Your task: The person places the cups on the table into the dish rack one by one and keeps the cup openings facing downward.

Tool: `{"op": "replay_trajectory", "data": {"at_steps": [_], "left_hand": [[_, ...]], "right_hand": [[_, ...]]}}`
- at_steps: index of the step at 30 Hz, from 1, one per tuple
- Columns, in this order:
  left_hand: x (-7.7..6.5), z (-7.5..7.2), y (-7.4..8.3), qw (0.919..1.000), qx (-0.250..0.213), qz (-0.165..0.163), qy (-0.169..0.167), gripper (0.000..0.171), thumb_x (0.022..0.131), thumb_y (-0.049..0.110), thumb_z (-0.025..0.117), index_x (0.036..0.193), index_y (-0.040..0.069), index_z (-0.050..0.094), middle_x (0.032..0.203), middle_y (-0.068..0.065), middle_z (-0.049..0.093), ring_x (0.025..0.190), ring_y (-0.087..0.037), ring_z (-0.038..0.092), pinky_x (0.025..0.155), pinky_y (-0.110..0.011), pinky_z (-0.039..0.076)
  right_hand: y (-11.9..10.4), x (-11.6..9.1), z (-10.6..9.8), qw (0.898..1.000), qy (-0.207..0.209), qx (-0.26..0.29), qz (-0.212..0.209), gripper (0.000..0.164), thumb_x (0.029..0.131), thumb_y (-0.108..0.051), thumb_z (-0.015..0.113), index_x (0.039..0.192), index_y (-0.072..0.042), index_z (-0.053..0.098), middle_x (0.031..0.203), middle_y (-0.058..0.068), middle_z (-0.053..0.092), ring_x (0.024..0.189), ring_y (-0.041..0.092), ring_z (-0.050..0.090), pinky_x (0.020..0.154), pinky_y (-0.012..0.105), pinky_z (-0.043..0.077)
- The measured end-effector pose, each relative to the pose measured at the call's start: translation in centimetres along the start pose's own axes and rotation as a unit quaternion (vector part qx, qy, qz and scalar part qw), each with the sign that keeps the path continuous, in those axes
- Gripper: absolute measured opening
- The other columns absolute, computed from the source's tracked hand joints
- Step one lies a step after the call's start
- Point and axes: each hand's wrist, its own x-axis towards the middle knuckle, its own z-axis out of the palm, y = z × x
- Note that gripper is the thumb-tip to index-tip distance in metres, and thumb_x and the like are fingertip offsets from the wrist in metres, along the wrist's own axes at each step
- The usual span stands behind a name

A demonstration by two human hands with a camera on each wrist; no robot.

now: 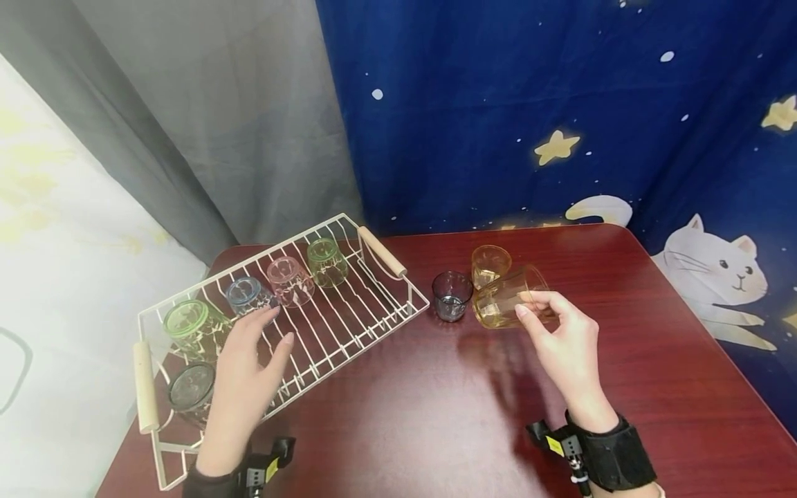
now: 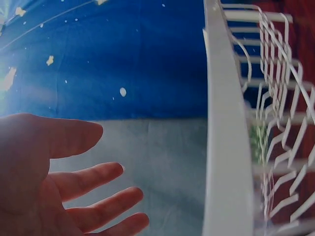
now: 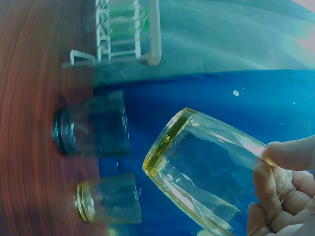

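My right hand (image 1: 565, 346) pinches a yellow glass (image 1: 504, 301) near its rim, tilted on its side above the table. In the right wrist view the thumb and fingers grip that same yellow glass (image 3: 197, 172). Behind it a smaller yellow glass (image 1: 490, 259) stands upright, beside a dark grey glass (image 1: 452, 294). My left hand (image 1: 249, 373) hovers over the white wire rack (image 1: 349, 346), thumb and fingers apart, with nothing held. In the left wrist view the hand (image 2: 64, 172) is beside the rack's white edge (image 2: 226, 123).
Upside-down glasses sit in the rack: a green one (image 1: 326, 263), a pink one (image 1: 290, 280), a blue one (image 1: 245, 294), a larger green one (image 1: 193, 325) and a dark one (image 1: 191, 387). Wooden handles (image 1: 382, 251) flank the rack. A blue curtain (image 1: 498, 104) hangs behind the table.
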Motion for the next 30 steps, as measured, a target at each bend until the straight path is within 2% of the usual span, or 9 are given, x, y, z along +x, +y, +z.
{"op": "replay_trajectory", "data": {"at_steps": [3,6,9,12,15,20,24,27,30], "left_hand": [[0.2,0.7,0.7,0.9999,-0.015,-0.001,-0.006,0.044,0.092,0.016,0.062,0.133,0.003,0.055,0.141,-0.019,0.051,0.133,-0.038,0.045,0.11,-0.057,0.035],[0.4,1.4,1.3,0.9995,-0.031,-0.002,-0.01,0.044,0.092,0.016,0.063,0.134,0.004,0.055,0.142,-0.017,0.051,0.133,-0.037,0.046,0.11,-0.056,0.036],[0.7,2.0,1.8,0.9989,-0.045,0.001,-0.012,0.044,0.091,0.017,0.064,0.133,0.005,0.055,0.141,-0.017,0.052,0.133,-0.036,0.047,0.111,-0.055,0.036],[0.9,2.7,2.4,0.9981,-0.058,0.007,-0.019,0.045,0.091,0.018,0.064,0.134,0.006,0.055,0.141,-0.016,0.053,0.134,-0.035,0.046,0.112,-0.054,0.036],[1.1,3.4,3.0,0.9968,-0.071,0.015,-0.032,0.047,0.091,0.02,0.065,0.135,0.009,0.054,0.14,-0.013,0.054,0.136,-0.033,0.045,0.115,-0.053,0.034],[1.2,4.6,4.1,0.9937,-0.092,0.031,-0.056,0.047,0.092,0.023,0.064,0.137,0.012,0.052,0.138,-0.01,0.055,0.133,-0.029,0.049,0.113,-0.051,0.039],[1.1,5.4,4.9,0.9905,-0.111,0.037,-0.073,0.048,0.092,0.023,0.064,0.137,0.014,0.052,0.136,-0.008,0.057,0.129,-0.025,0.053,0.109,-0.048,0.043],[0.8,6.1,5.7,0.9868,-0.135,0.027,-0.085,0.052,0.091,0.024,0.065,0.139,0.013,0.049,0.135,-0.006,0.059,0.129,-0.024,0.054,0.11,-0.046,0.043],[0.5,6.8,6.5,0.9818,-0.164,0.018,-0.094,0.059,0.09,0.024,0.066,0.143,0.012,0.043,0.134,-0.004,0.061,0.13,-0.024,0.055,0.111,-0.047,0.043]], "right_hand": [[-0.4,-0.4,0.3,0.999,-0.004,0.036,0.033,0.016,0.083,-0.009,0.075,0.099,-0.012,0.074,0.077,-0.02,0.066,0.071,-0.013,0.054,0.061,0.009,0.041],[-0.8,-0.8,0.5,0.993,-0.009,0.095,0.065,0.016,0.085,-0.008,0.073,0.101,-0.009,0.073,0.078,-0.03,0.06,0.073,-0.007,0.058,0.064,0.007,0.045],[-1.4,-1.2,0.7,0.983,-0.007,0.164,0.085,0.016,0.086,-0.003,0.07,0.102,-0.003,0.07,0.08,-0.023,0.064,0.076,-0.005,0.061,0.069,0.007,0.048],[-1.9,-1.5,0.8,0.967,-0.003,0.233,0.104,0.015,0.086,0.004,0.068,0.101,0.001,0.068,0.08,-0.016,0.067,0.076,-0.003,0.063,0.07,0.009,0.051],[-2.2,-1.8,1.0,0.951,0.005,0.286,0.12,0.017,0.084,0.009,0.067,0.098,-0.001,0.068,0.078,-0.01,0.068,0.075,0.0,0.064,0.07,0.01,0.052],[-2.5,-2.4,1.4,0.926,0.02,0.353,0.131,0.019,0.083,0.011,0.066,0.095,-0.003,0.068,0.079,-0.007,0.069,0.075,0.003,0.063,0.07,0.013,0.052],[-2.7,-3.0,1.9,0.898,0.026,0.416,0.143,0.018,0.084,0.013,0.064,0.094,-0.002,0.067,0.084,-0.003,0.071,0.079,0.006,0.064,0.073,0.016,0.053],[-2.9,-3.4,2.2,0.865,0.023,0.479,0.151,0.02,0.085,0.016,0.061,0.094,0.0,0.067,0.086,0.0,0.072,0.082,0.009,0.065,0.074,0.018,0.054],[-3.1,-3.8,2.6,0.842,0.013,0.519,0.146,0.022,0.086,0.018,0.057,0.094,0.0,0.066,0.087,0.002,0.071,0.083,0.01,0.065,0.076,0.019,0.054]]}}
